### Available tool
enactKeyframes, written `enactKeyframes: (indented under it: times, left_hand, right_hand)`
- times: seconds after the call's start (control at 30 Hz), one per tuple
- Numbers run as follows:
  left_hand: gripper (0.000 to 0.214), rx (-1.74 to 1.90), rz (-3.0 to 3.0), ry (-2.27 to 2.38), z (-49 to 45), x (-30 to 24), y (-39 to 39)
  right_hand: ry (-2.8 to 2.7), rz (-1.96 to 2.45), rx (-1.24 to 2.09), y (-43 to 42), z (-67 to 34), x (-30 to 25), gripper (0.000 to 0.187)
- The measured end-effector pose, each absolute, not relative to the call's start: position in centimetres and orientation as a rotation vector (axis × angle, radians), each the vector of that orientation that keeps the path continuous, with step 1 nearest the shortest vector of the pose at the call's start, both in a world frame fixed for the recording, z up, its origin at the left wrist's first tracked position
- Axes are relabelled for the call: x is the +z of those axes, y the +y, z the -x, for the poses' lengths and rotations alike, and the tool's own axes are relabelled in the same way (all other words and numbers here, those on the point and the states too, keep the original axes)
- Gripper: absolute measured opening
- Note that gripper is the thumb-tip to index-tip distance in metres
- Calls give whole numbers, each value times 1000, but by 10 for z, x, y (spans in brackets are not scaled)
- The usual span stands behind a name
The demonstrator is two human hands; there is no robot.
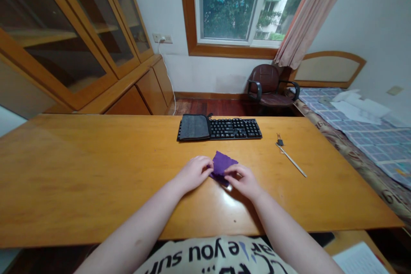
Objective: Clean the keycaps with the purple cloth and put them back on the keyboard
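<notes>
A small purple cloth with jagged edges lies near the middle of the wooden desk. My left hand pinches its left edge between thumb and fingers. At the lower right edge, my right hand has its fingers closed on the same cloth. A small pale bit shows just under the cloth's lower corner, too small to name. Beyond both hands sits a black keyboard, its left part covered by a dark grey pouch.
On the desk's right side lie a thin pale stick and a small black clip-like piece. Past the desk stand a brown armchair and a bed. A glass-door cabinet lines the left wall.
</notes>
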State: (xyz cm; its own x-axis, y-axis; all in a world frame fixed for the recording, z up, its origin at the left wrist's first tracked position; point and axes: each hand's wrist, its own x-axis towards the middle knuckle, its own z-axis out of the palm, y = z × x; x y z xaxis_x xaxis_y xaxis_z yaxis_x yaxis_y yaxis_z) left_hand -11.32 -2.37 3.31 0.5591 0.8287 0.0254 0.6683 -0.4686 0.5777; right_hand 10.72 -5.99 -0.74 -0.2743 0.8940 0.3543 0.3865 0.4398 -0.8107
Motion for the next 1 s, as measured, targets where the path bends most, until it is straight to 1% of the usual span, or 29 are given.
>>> enactKeyframes:
  times: [0.03,0.07,0.17,0.2,0.23,0.3,0.5,0.6,0.67,0.73,0.83,0.93,1.0]
  left_hand:
    - [17,457,-2270,1113,121,36,-31]
    - [27,474,-2264,1074,128,37,-38]
    - [76,365,-2283,1008,141,32,-54]
    - [87,327,-2291,995,142,28,-58]
    - [92,302,-2299,989,141,24,-62]
    - [89,296,-2309,1004,137,16,-67]
    - [53,356,-2335,983,123,6,-75]
    - [41,346,-2319,920,123,11,-75]
    - [41,323,-2281,875,124,16,-76]
    - [47,303,-2234,839,125,22,-76]
    - [50,286,-2200,804,125,27,-78]
    - [55,292,-2195,790,123,27,-80]
    - [47,307,-2199,811,123,26,-79]
  right_hand:
    - [-1872,1058,812,-63,-105,-4,8]
    - [-1895,1025,852,-67,-102,-1,7]
    - [-1896,945,926,-79,-94,5,6]
    - [-1865,942,968,-83,-92,6,6]
    - [-1828,945,1020,-86,-90,6,7]
    - [-1761,961,1130,-93,-87,5,9]
    - [-1784,885,1326,-100,-87,9,7]
    - [-1847,820,1383,-100,-90,13,13]
    - [-1864,801,1418,-101,-93,14,18]
    - [-1863,822,1449,-101,-95,13,21]
    - [-1823,853,1514,-101,-99,12,20]
    - [-1729,805,1652,-99,-101,11,19]
    - [-1659,753,1774,-98,-103,12,17]
